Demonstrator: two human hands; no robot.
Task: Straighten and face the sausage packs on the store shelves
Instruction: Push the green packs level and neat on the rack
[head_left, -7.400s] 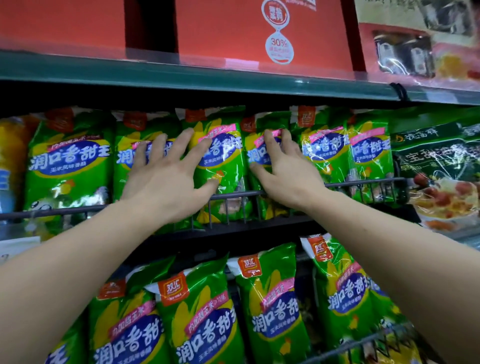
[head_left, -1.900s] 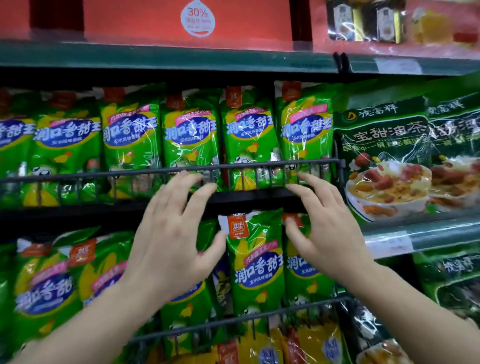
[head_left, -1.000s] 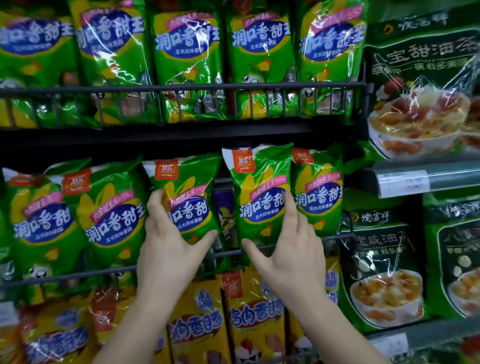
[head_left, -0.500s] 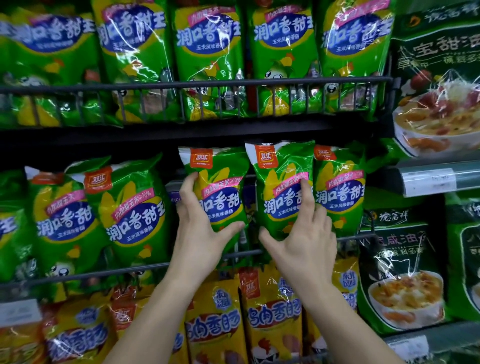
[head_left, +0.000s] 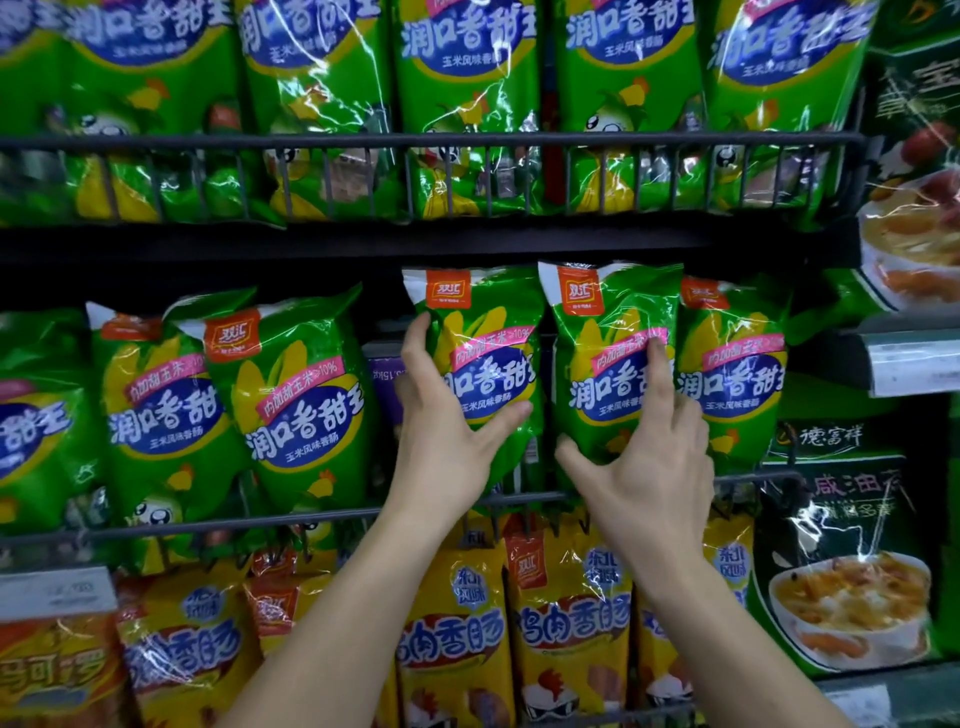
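- Your left hand (head_left: 447, 436) grips one green pack (head_left: 483, 332) on the middle shelf; the thumb lies across its front and the fingers wrap its left edge; the pack stands upright, label outward.
- Your right hand (head_left: 649, 467) holds the neighbouring pack (head_left: 597, 364); the thumb spreads under its lower left and the index finger runs straight up its front; the other fingers curl at its right edge, tips hidden against the third pack (head_left: 737, 374).
- Done, as I judge it: the top row (head_left: 467, 62) stands square behind its wire rail (head_left: 363, 139); the three packs at your hands face out, side by side and touching.
- Left to do: the tilted packs (head_left: 296, 405) to your left sit askew and overlap; the gap beside your left hand shows a purple pack (head_left: 383, 384) set further back; the yellow packs (head_left: 452, 629) below look uneven toward the left.
- Hard to make out: the bottoms of both held packs, covered by your hands; the far-left packs, cut off by the frame; the purple pack's label, mostly hidden.
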